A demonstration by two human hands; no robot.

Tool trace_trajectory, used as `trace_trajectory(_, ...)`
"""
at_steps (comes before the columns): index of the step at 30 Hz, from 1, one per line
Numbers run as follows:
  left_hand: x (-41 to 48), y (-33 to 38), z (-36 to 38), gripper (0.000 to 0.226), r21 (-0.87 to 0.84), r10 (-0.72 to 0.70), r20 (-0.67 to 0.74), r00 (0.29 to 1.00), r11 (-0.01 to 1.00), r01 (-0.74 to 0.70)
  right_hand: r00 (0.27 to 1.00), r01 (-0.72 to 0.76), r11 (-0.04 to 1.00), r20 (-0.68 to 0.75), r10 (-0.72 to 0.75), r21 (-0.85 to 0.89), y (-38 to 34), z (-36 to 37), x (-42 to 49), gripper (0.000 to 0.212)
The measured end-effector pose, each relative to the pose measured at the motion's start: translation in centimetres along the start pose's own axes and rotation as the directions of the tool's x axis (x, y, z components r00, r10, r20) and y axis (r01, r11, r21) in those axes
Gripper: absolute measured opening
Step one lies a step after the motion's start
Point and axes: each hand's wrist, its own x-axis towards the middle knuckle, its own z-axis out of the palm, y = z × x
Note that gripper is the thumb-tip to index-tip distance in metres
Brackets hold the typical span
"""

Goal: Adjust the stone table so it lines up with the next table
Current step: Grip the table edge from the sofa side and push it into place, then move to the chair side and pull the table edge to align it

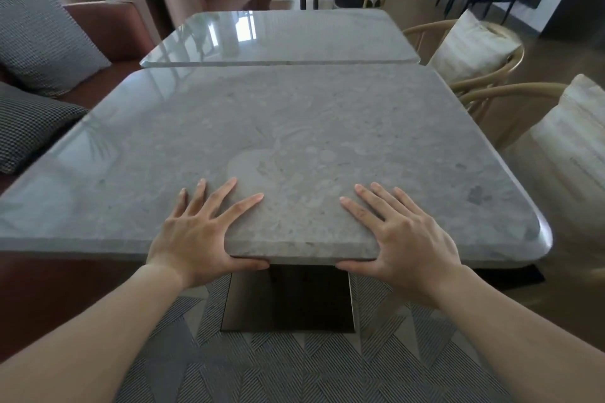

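Observation:
A grey stone table with rounded corners fills the middle of the view. Both hands grip its near edge. My left hand lies with fingers spread on the top and its thumb under the edge. My right hand holds the same edge the same way, a little to the right. A second stone table stands right behind it, their edges almost touching. The near table's far edge reaches a bit further right than the far table's.
A brown sofa with checked cushions runs along the left. Wooden chairs with pale cushions stand on the right. The dark pedestal base rests on a patterned floor. More tables and chairs stand farther back.

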Motion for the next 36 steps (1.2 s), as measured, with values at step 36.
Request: trace_trajectory(36, 8.9, 39.0, -39.3, 0.074, -0.697, -0.233, -0.715, 0.660, 0.317, -0.643, 0.757, 0.545, 0.345, -0.625, 0.189, 0.764, 24.0, -36.7, -7.7, 0.089)
